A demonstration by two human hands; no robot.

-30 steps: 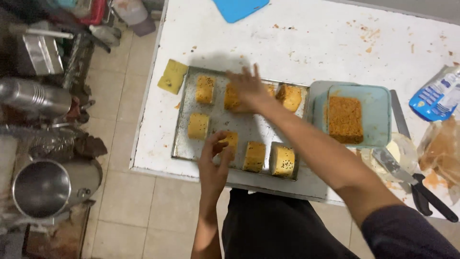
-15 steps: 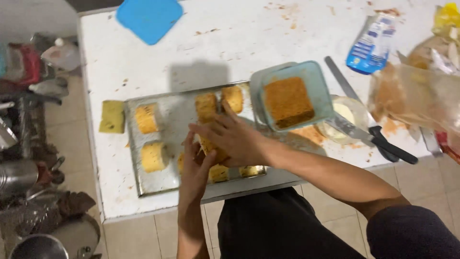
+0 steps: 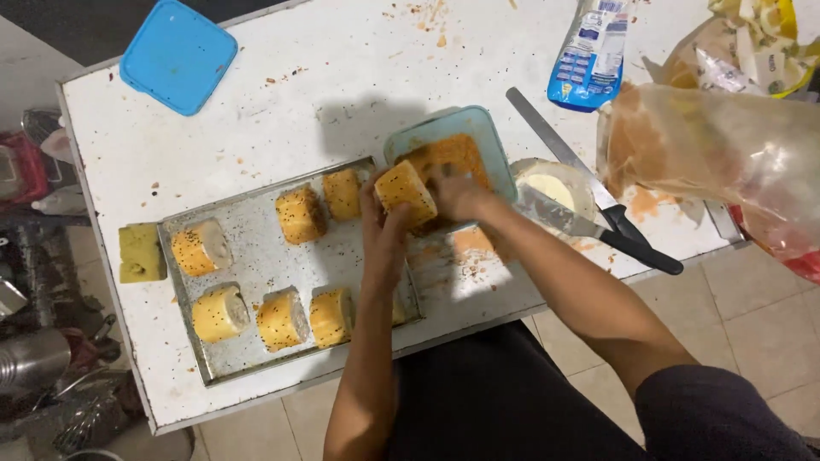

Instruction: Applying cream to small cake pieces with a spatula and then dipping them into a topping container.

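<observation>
Head view: both hands' fingers clamped on golden seed-speckled roll (image 3: 407, 193), over orange-crumb container (image 3: 448, 145).

Dull, speckled rectangular metal baking tray (image 3: 256, 256); matt, stained white tabletop (image 3: 282, 102); smooth blue square plastic lid (image 3: 178, 56), upper left; glossy crinkled clear plastic bag (image 3: 726, 145).

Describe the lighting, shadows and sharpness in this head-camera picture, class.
Head view: bright overhead light on the white table; a soft shadow falls behind the left hand and right hand, which hold a coated roll. The metal tray shows dull sheen, no harsh glare. Floor at left sits dark; the clear plastic bag looks slightly soft.
</observation>
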